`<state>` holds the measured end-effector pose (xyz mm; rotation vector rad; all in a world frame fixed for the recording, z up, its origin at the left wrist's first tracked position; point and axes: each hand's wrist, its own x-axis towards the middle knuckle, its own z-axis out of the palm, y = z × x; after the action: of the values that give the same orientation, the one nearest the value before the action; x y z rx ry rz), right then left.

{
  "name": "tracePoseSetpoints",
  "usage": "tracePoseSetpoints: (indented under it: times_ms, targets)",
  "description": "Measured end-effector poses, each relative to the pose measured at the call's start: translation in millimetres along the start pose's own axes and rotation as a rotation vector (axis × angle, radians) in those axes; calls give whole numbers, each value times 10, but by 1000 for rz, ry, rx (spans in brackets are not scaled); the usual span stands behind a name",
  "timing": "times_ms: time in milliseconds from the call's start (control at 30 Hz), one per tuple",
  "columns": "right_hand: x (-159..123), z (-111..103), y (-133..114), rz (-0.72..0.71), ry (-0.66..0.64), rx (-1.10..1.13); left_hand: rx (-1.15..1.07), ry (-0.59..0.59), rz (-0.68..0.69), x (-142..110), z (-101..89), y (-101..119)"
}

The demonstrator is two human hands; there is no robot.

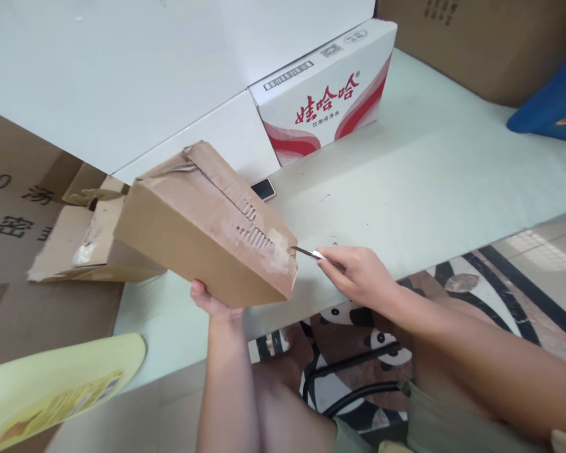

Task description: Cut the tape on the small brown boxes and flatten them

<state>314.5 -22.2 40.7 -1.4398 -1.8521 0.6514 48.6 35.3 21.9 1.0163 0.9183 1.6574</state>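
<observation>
A brown cardboard box (183,239) is tilted above the pale table, its top face scuffed and torn, with ridged corrugation showing along the seam. My left hand (214,305) grips it from below at the near side; most of the fingers are hidden under the box. In my right hand (353,270) is a small knife (304,251) with a thin dark blade. The blade's tip reaches the box's right end, near a pale worn patch. Whether it cuts into the cardboard, I cannot tell.
Behind the box stands a white carton (330,107) with red print. A dark-screened phone-like object (264,189) lies beside it on the table (434,163). Another open cardboard box (99,245) sits at left. Yellow (66,384) and blue (554,100) plastic items flank the table.
</observation>
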Motion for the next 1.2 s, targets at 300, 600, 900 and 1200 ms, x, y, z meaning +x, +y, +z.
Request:
tracePoseSetpoints:
  times_ms: [300,600,900,1200]
  targets:
    - [-19,2,-56,-23,21,92,56,-31,-59,-37,-92,-53]
    - [-37,23,-49,-99,-46,121,25,5,-49,-39,-56,-54]
    - [-32,55,-54,0,-33,62,90,-7,-129,-29,-148,-54]
    - [-29,89,-35,16,-41,-102,-29,74,-84,-48,-3,-94]
